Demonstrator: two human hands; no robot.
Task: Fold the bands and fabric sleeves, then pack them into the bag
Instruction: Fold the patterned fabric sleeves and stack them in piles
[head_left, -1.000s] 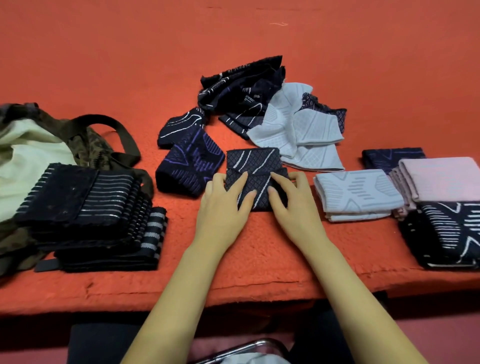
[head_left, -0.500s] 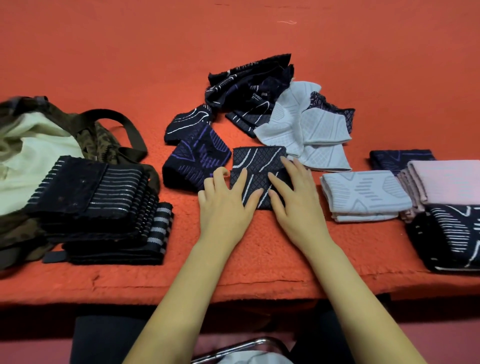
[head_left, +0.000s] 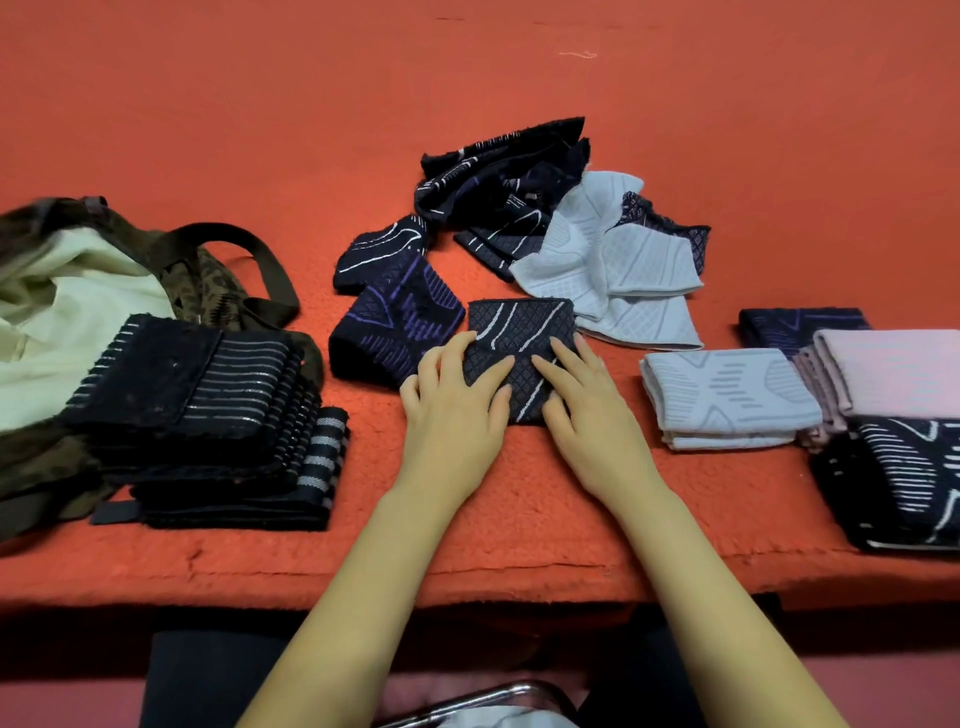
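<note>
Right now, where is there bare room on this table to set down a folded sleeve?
Bare cloth lies along the front edge between the band stack and the grey folded sleeve, and beyond the unfolded pile. The right-hand stacks and the bag side are crowded.

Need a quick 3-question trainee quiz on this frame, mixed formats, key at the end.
1. True or false: the left hand and the right hand both rest on the dark sleeve with white lines.
2. What lies against the bag? A) the stack of black striped bands B) a pink sleeve C) a metal tray
3. Fill in: the folded light grey sleeve lies on the person's ___ side of the dark sleeve.
Key: 1 true; 2 A; 3 right.
</note>
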